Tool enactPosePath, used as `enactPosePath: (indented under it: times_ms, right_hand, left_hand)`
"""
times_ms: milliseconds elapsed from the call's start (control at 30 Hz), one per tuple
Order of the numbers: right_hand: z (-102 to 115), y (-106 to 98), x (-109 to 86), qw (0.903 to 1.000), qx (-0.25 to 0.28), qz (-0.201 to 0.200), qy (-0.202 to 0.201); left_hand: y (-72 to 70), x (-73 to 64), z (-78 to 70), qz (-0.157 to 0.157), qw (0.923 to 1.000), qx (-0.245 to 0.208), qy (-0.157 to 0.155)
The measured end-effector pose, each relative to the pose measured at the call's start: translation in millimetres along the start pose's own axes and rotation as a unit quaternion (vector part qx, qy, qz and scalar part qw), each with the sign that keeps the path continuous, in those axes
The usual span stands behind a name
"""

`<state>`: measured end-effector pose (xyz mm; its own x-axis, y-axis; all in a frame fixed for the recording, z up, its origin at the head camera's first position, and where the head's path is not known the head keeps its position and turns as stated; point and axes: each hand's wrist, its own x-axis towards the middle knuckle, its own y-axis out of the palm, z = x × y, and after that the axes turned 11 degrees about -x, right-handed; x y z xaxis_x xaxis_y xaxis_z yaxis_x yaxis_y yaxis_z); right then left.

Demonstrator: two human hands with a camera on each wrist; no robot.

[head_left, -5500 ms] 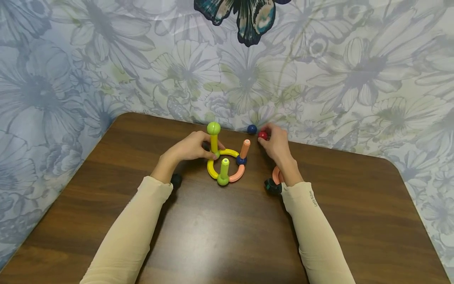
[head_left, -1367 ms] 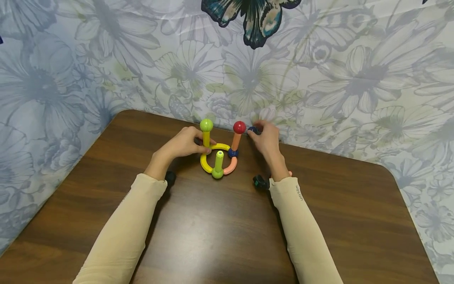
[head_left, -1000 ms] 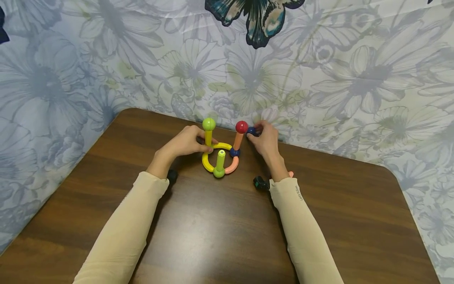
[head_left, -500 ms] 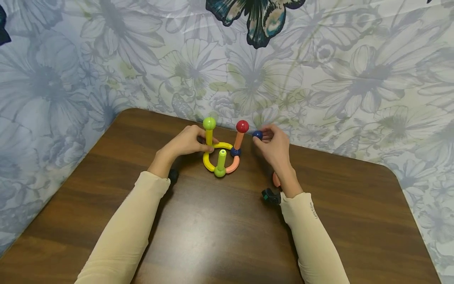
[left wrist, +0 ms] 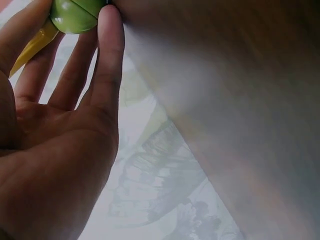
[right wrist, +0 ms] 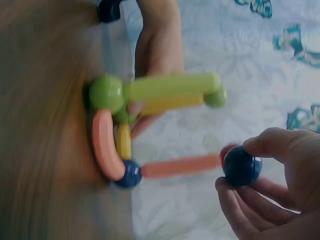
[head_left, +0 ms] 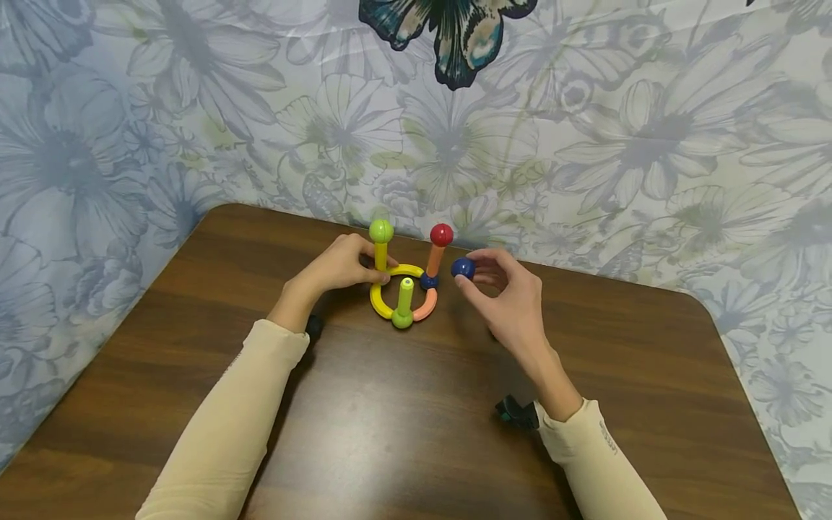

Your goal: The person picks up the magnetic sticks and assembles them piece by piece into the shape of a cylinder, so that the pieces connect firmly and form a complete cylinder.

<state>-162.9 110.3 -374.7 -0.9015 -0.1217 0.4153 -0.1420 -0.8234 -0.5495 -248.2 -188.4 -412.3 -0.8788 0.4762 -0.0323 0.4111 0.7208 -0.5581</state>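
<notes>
In the head view a ring of curved yellow and salmon sticks [head_left: 380, 302], joined by balls, lies on the table. Three rods stand on it. The yellow rod [head_left: 381, 256] bears a green ball [head_left: 380, 231], the salmon rod [head_left: 435, 261] a red ball [head_left: 441, 235]; the light green rod [head_left: 406, 296] in front has a bare top. My left hand [head_left: 341, 263] pinches the green ball [left wrist: 77, 16] at the yellow rod's base. My right hand [head_left: 510, 303] pinches a dark blue ball [right wrist: 242, 166] between thumb and fingers, right of the red ball and raised off the table.
The brown wooden table [head_left: 390, 426] has its back edge against a flower-print wall covering [head_left: 455, 144], close behind the ring. A black wrist camera [head_left: 516, 413] sits below my right wrist, with another [head_left: 315, 328] at the left.
The red ball went onto the salmon rod. My right hand then took the blue ball from the table's back edge and brought it toward me. My left hand keeps its hold at the ring.
</notes>
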Motion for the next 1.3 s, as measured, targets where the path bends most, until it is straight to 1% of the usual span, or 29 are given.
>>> enactPosePath:
  times_ms: [133, 300, 467, 700, 967, 1300]
  right_hand:
    - [11.9, 3.5, -4.7, 0.9995, 0.012, -0.004, -0.027]
    - [22.5, 11.1, -10.7, 0.9989, 0.020, -0.003, -0.043]
    - [26.1, 20.4, -16.2, 0.9975, 0.035, -0.005, -0.061]
    - [30.8, 29.7, -17.3, 0.9958, 0.021, -0.002, -0.089]
    - [31.1, 29.3, -15.7, 0.9951, 0.015, 0.003, -0.098]
    - [29.4, 29.0, -17.1, 0.9959, 0.010, 0.003, -0.090]
  left_hand:
    - [5.8, 1.8, -2.8, 0.004, 1.0000, -0.001, 0.003]
    - [10.1, 4.7, -6.2, 0.009, 0.9998, -0.007, 0.016]
    - [14.1, 6.9, -4.7, 0.008, 0.9998, -0.014, 0.014]
    - [13.8, 5.6, -4.5, 0.006, 0.9998, -0.018, 0.007]
    - [13.1, 4.4, -6.0, 0.003, 0.9999, -0.016, 0.001]
    - [12.1, 4.7, -7.2, 0.006, 0.9998, -0.017, 0.000]
